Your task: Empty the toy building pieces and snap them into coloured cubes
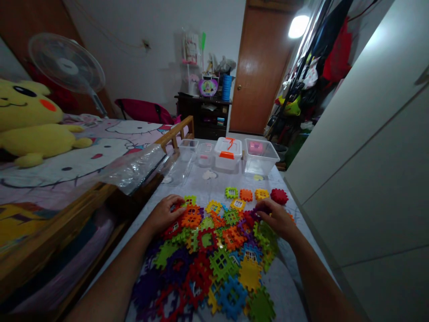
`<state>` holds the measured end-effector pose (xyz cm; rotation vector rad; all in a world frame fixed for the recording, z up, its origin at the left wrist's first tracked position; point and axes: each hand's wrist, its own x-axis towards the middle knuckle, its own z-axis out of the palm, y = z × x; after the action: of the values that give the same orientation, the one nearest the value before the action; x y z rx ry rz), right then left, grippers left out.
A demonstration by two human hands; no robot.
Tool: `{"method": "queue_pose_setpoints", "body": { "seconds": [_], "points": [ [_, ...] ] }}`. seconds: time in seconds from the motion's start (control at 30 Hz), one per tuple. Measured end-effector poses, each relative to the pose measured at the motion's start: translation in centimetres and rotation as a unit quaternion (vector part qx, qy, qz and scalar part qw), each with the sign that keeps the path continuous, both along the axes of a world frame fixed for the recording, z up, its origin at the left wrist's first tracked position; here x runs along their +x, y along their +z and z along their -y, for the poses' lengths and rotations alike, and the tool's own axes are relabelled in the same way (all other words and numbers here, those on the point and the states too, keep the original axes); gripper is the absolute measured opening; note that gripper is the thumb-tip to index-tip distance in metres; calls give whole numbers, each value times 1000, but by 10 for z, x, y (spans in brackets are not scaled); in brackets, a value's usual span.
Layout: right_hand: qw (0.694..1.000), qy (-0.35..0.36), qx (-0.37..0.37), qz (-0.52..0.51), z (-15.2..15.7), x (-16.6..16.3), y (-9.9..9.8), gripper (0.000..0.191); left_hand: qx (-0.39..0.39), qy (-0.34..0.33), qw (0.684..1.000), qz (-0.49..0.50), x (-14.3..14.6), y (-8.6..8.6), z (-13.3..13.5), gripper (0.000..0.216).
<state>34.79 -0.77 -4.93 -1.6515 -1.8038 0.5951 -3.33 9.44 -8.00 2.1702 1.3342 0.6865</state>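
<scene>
A heap of coloured interlocking plastic tiles point(217, 250) covers the near half of a pale table point(214, 183). My left hand point(166, 213) lies on the heap's left edge, fingers curled over red and orange tiles. My right hand point(275, 218) rests on the heap's right side, fingers bent round a purple tile point(259, 210). Beyond the heap lie separate tiles: green point(231, 192), orange point(246, 195), yellow point(261, 194) and a red round one point(279, 196).
Clear plastic boxes point(261, 156) and a lidded box with an orange handle point(228, 153) stand at the table's far end. A bed with a yellow plush toy point(30, 120) and a plastic bag point(137, 167) lies left. White cupboard doors point(368, 156) close the right side.
</scene>
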Motion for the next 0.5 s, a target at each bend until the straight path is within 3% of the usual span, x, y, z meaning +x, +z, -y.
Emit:
{"method": "queue_pose_setpoints", "body": {
  "seconds": [0.1, 0.27, 0.4, 0.5],
  "points": [
    [997, -24, 41, -59, 3, -10, 4, 4, 2, 1, 1000, 1, 1, 3, 1, 35],
    [996, 24, 88, 23, 9, -46, 8, 9, 6, 6, 1000, 6, 2, 3, 2, 35],
    [992, 106, 41, 61, 15, -63, 15, 10, 5, 6, 1000, 2, 2, 2, 3, 36],
    [985, 162, -3, 64, 20, -56, 25, 19, 6, 6, 1000, 2, 2, 3, 3, 36]
  ]
}}
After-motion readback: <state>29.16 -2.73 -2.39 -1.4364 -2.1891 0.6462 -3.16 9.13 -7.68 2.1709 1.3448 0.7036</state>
